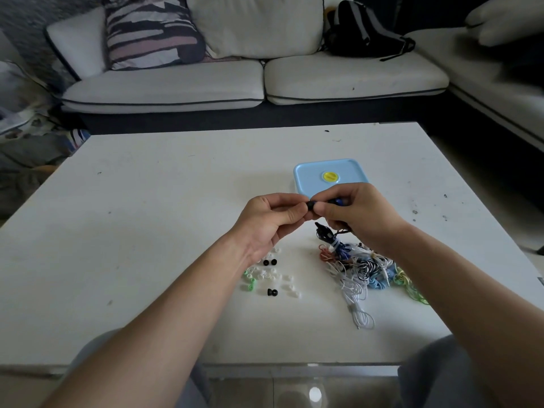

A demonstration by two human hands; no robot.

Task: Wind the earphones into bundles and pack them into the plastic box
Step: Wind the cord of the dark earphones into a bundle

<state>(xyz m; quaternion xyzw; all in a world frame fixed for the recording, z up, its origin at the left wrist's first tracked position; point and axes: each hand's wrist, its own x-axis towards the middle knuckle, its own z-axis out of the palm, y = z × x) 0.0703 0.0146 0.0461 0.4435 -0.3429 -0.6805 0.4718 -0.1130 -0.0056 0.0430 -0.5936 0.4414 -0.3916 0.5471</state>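
Both hands meet above the white table (147, 201). My left hand (272, 219) pinches a small black ear tip (311, 205) at its fingertips. My right hand (357, 212) holds a dark blue earphone (338, 200) against that tip, and the earphone's cord hangs down to a wound blue bundle (338, 245). A tangled pile of earphones (371, 269) in white, blue, red, black and green lies under my right wrist. Just behind my hands sits the light blue plastic box (329, 175), lid on, with a yellow round knob.
Several loose ear tips (270, 275), white, green and black, are scattered under my left wrist. A white sofa (206, 83) with cushions and a black backpack (362, 28) stands beyond the table's far edge. My knees show at the near edge.
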